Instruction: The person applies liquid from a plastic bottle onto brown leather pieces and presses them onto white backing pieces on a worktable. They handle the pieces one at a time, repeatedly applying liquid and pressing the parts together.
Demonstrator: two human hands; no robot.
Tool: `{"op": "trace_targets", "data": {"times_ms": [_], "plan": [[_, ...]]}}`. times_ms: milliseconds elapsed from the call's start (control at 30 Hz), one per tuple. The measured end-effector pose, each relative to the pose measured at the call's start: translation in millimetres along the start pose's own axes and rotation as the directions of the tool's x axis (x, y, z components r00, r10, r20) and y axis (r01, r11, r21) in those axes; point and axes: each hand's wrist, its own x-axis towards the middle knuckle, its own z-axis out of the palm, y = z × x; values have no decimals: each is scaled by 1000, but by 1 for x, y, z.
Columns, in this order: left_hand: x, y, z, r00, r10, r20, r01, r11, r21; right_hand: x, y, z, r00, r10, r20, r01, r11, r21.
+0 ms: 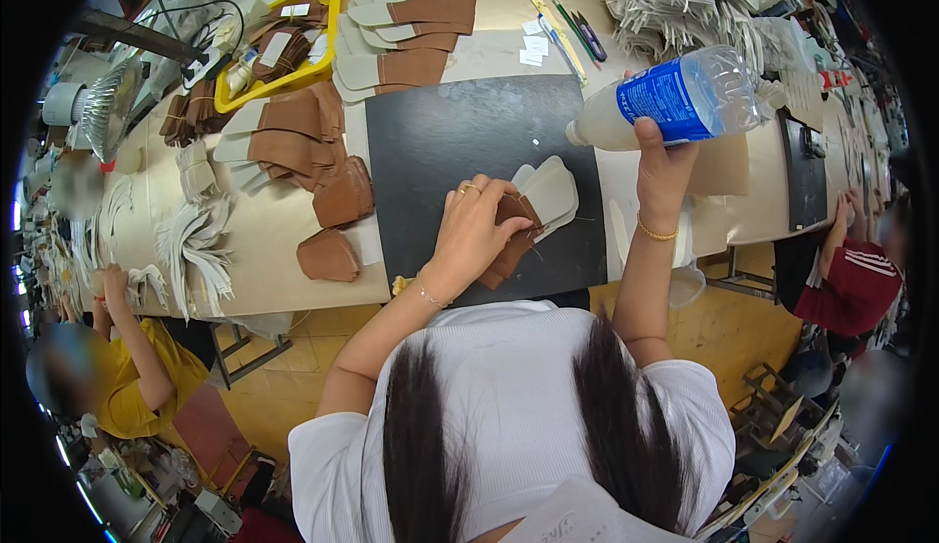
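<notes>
My right hand (662, 166) is wrapped round a clear plastic bottle (670, 101) with a blue label. It is held nearly sideways above the table, its narrow neck pointing left and slightly down. Whitish contents show near the neck. My left hand (473, 222) is over a dark mat (440, 137), thumb and fingers closed on a small stack of brown leather-like pieces (505, 267). Pale grey rounded pieces (550, 191) fan out from that stack toward the upper right. The palm hides part of the brown pieces.
Brown pieces with pale tabs (293, 137) lie in overlapping rows left of the mat, near a yellow basket (335, 24). Pens (590, 36) and paper slips (534, 46) lie beyond it. Pale strips (675, 0) are heaped at the back right. People sit at both sides.
</notes>
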Motion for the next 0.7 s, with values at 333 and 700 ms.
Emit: {"op": "trace_targets", "data": {"times_ms": [333, 700], "plan": [[7, 1, -7, 976, -175, 128, 191, 974, -123, -3, -2, -3, 997, 54, -52, -50, 996, 74], [13, 10, -17, 919, -202, 338, 326, 872, -365, -2, 1, -8, 996, 51, -73, -45, 996, 78]]}}
